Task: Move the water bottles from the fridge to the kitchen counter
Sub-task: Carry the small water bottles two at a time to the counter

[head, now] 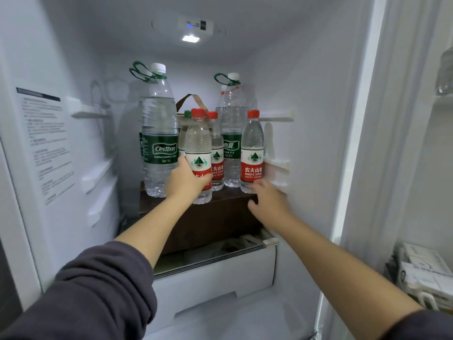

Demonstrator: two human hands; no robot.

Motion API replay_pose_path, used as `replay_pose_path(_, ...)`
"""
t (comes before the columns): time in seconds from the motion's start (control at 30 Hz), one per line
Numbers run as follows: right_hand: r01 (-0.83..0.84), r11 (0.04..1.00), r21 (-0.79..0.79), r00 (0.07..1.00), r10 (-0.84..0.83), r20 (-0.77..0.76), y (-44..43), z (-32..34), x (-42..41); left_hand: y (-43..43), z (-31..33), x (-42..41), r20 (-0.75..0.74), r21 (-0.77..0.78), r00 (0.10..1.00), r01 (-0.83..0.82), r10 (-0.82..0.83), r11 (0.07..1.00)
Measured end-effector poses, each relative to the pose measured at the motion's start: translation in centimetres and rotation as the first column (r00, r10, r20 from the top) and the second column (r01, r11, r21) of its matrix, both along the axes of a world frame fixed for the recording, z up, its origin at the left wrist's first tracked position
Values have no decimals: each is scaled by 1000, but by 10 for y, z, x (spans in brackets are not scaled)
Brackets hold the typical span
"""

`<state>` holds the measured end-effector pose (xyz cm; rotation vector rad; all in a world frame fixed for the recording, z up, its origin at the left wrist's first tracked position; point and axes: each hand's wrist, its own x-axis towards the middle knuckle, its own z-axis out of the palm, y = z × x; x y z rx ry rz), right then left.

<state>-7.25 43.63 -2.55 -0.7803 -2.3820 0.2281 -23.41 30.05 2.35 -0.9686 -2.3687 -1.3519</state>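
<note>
Inside fridge (73, 57), left hand (188, 177): you grip front bottle (198, 143) low on its label, for an upright lift.
right hand (267, 200): loose, empty, beside right bottle (252, 148) base, likely your next grab.

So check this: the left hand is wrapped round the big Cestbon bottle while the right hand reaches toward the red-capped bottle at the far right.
Wrong bottle. The head view shows the left hand wrapped round the small red-capped bottle at the front; the big Cestbon bottle stands beside it. The right hand does reach toward the far-right red-capped bottle.
</note>
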Motion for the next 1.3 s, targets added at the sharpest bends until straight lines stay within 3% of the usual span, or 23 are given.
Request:
replay_pose_path(0.1, 3, 996, -87, 922, -37, -387, -4, 40, -18, -1, 0, -1, 29, 12, 999, 24, -25, 1000)
replay_pose_path(0.23, -29, 987, -158, 834, -63, -548, -1, 86, -44, 0, -1, -2, 47, 17, 999, 15, -16, 1000)
replay_pose_path(0.5, -2, 945, -327, 844, -174, -507, 17, 103, -65, -1, -2, -1, 33, 12, 999, 5, -5, 1000)
replay_pose_path(0.73, -136, 946, -293, 869, -28, -495, 5, 94, -61, -1, -4, -2, 28, 21, 999, 14, -15, 1000)
replay_pose_path(0.97, -192, 854, -483, 892, -53, -448, 4, 67, -59, -2, -4, -6, 35, 28, 999, 24, -25, 999)
replay_pose_path(1.3, -207, 830, -518, 839, -122, -530, -3, 28, -67, 14, -29, -16, 161, 277, 970, 131, -181, 952)
